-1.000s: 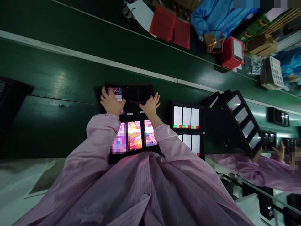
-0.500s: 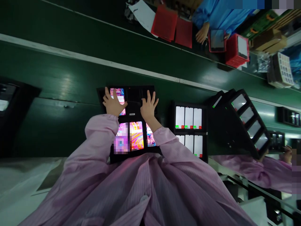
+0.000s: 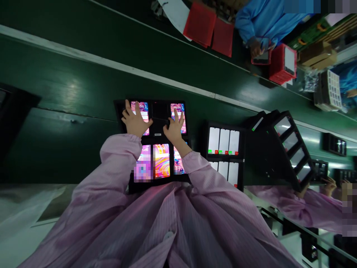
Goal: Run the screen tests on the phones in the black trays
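Left hand (image 3: pixel 135 123) lies flat, fingers spread, on the lit colourful-screen phone (image 3: pixel 142 107) at 11 o'clock in the black six-slot plastic tray (image 3: pixel 118 108). Right hand (image 3: pixel 174 127), fingers likewise spread, touches the second lit phone (image 3: pixel 180 108) at 1 o'clock. Neither hand grips anything.

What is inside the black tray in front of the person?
Five lit smartphones with colourful screens sit in the black plastic tray; the far middle slot looks dark. The left hand and right hand cover parts of the two far ones.
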Tool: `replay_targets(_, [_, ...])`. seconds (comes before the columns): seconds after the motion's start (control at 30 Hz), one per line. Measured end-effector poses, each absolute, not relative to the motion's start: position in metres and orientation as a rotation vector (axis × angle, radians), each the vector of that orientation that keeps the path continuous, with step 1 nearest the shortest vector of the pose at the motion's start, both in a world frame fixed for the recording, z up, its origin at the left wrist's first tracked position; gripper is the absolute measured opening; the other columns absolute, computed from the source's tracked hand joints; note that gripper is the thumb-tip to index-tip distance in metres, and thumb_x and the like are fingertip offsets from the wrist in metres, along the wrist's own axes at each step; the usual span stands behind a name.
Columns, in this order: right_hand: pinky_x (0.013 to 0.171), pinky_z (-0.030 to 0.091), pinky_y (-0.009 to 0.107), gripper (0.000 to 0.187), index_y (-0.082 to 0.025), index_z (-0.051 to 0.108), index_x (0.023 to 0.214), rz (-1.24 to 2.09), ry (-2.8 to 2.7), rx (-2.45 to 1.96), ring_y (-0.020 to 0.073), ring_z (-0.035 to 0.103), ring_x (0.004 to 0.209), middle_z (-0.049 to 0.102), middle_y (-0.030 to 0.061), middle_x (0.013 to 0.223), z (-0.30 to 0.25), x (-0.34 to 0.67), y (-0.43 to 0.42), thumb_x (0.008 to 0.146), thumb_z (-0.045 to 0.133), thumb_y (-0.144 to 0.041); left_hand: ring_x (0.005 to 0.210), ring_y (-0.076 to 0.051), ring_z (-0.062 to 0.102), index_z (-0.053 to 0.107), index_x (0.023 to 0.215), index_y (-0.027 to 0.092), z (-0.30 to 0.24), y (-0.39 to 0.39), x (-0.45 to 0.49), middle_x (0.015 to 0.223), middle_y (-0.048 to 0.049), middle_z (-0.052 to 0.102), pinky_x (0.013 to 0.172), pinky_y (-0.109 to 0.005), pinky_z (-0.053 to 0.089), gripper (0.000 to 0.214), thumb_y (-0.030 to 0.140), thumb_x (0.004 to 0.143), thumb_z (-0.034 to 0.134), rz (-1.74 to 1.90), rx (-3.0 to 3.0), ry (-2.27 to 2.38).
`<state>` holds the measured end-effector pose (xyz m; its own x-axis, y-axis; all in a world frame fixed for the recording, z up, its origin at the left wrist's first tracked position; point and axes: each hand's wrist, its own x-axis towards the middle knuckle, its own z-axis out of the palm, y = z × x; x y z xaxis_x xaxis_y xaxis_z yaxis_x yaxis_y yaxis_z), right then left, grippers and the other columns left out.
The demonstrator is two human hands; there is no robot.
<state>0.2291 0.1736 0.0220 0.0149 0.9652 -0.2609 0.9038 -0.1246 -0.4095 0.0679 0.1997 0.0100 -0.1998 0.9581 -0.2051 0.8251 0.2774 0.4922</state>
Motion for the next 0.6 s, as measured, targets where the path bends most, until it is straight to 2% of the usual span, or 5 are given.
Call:
replay_targets(0.27, [0.130,0.001,0.064,0.045,-0.019,0.062,0.142,0.705,-2.083,-2.043,0.0324,-0.005,0.165,0.027,0.0076,0.174,0.027,0.247,0.174,0.099,0.056,-0.031,0.151,-0.055,0.030,0.033,0.164,0.018,0.016,0.203,0.071,0.174,-0.0258,0.017,0.118,-0.074,0.028,0.105,0.043,0.074,0.082,0.416,1.558,2.090])
replay_targets(0.4, [0.130,0.014,0.060,0.055,-0.019,0.053,0.151,0.855,-1.561,-2.067,0.0299,0.004,0.165,0.024,0.0111,0.176,0.030,0.287,0.158,0.099,0.057,-0.037,0.157,-0.044,0.029,0.036,0.161,0.013,0.012,0.195,0.047,0.170,-0.0257,0.028,0.126,-0.058,0.028,0.101,0.042,0.075,0.078,0.605,1.427,2.011])
replay_targets(0.47, [0.131,0.023,0.048,0.053,-0.021,0.056,0.148,1.086,-1.005,-1.957,0.0232,0.018,0.164,0.032,0.0083,0.173,0.027,0.307,0.143,0.098,0.057,-0.040,0.157,-0.036,0.034,0.041,0.158,0.012,0.007,0.176,0.034,0.166,-0.0243,0.037,0.126,-0.049,0.031,0.089,0.042,0.080,0.071,0.720,1.242,2.024])
replay_targets(0.5, [0.129,0.031,0.048,0.050,-0.021,0.059,0.144,1.164,-0.902,-1.944,0.0242,0.031,0.159,0.045,0.0096,0.166,0.025,0.315,0.135,0.101,0.053,-0.045,0.154,-0.034,0.039,0.046,0.155,0.013,0.005,0.164,0.029,0.162,-0.0232,0.044,0.125,-0.046,0.034,0.080,0.041,0.083,0.067,0.763,1.113,2.047])
replay_targets(0.6, [0.112,0.053,0.048,0.053,-0.016,0.074,0.117,1.367,-0.758,-1.871,0.0289,0.065,0.133,0.077,0.0141,0.124,0.016,0.324,0.114,0.104,0.040,-0.055,0.145,-0.033,0.052,0.056,0.146,0.013,0.001,0.127,0.027,0.150,-0.0217,0.059,0.124,-0.043,0.037,0.067,0.042,0.086,0.062,0.769,0.788,1.994])
